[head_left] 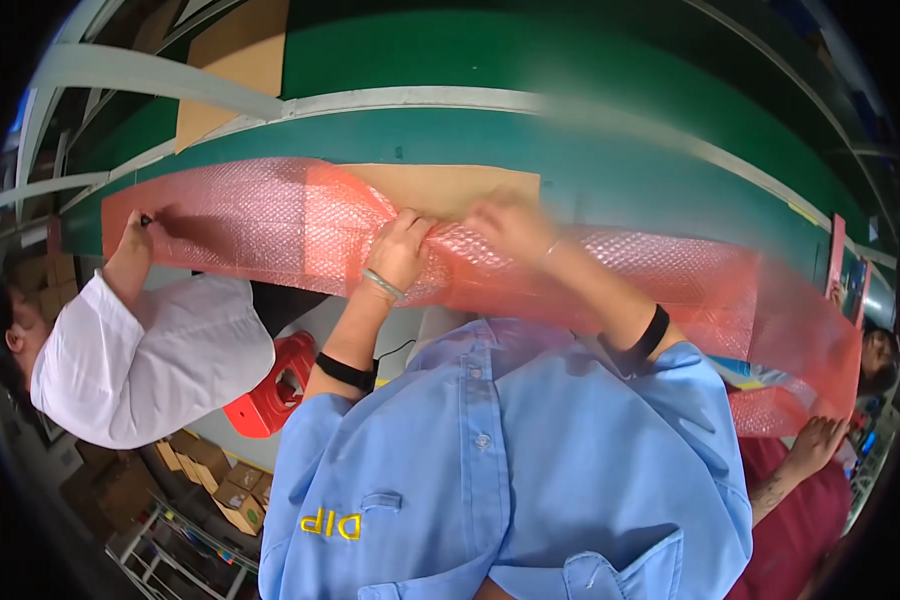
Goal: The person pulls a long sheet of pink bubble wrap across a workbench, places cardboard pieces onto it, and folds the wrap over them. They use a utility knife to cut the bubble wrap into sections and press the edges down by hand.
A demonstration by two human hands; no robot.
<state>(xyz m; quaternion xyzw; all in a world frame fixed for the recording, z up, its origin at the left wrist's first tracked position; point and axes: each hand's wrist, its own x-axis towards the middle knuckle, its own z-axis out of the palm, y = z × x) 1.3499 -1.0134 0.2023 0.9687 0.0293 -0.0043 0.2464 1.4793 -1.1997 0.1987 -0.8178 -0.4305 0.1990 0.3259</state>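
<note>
A long sheet of pink-red bubble wrap (260, 215) stretches across the green bench from far left to right, gathered into creases at the middle. My left hand (400, 252) is closed on these creases, fingers bent, with a bangle at the wrist. Just right of it, my right hand (515, 228) hovers over the wrap, smeared by motion, so its fingers cannot be read. Behind both hands a flat brown cardboard piece (450, 185) lies partly under the wrap.
At the left, a person in white (150, 350) has a hand (132, 245) with a small dark object at the wrap. On the right, another person's hand (815, 445) touches the wrap's hanging end. A red stool (270, 390) and cardboard boxes (235, 495) stand at lower left. A pale rail (410, 97) runs behind.
</note>
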